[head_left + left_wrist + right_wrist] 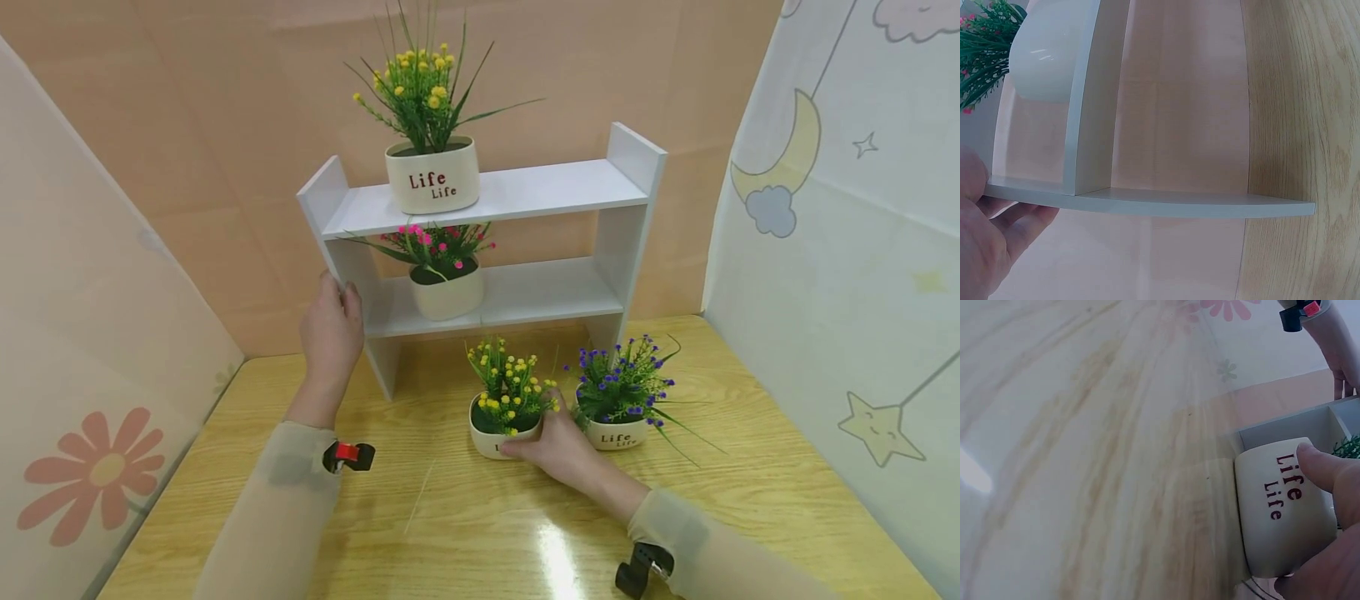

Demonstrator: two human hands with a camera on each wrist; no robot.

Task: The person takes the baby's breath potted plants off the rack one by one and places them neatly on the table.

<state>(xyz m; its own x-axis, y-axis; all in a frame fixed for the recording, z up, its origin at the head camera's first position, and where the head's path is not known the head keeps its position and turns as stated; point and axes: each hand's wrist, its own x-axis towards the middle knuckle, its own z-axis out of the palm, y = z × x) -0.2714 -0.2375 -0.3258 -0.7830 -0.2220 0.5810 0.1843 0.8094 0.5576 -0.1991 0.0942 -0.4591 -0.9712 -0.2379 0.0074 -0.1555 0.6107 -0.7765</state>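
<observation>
My left hand (330, 337) grips the left side panel of a white two-tier shelf (555, 187); in the left wrist view the thumb and fingers lie on opposite faces of the panel (1197, 206). With thumb and fingers around it, my right hand (561, 446) holds a cream flowerpot (486, 440) of yellow flowers, in front of the shelf. Red "Life" lettering shows on this pot (1282, 512) in the right wrist view, the thumb pressed beside it. Whether its base touches the table cannot be told. Just right of that hand stands a pot of purple flowers (618, 433).
A taller potted plant with yellow flowers (433, 179) stands on the top tier, left of its middle. Below it, a pot of pink flowers (448, 296) sits on the lower tier. The wooden table (420, 533) meets patterned cloth walls at both sides.
</observation>
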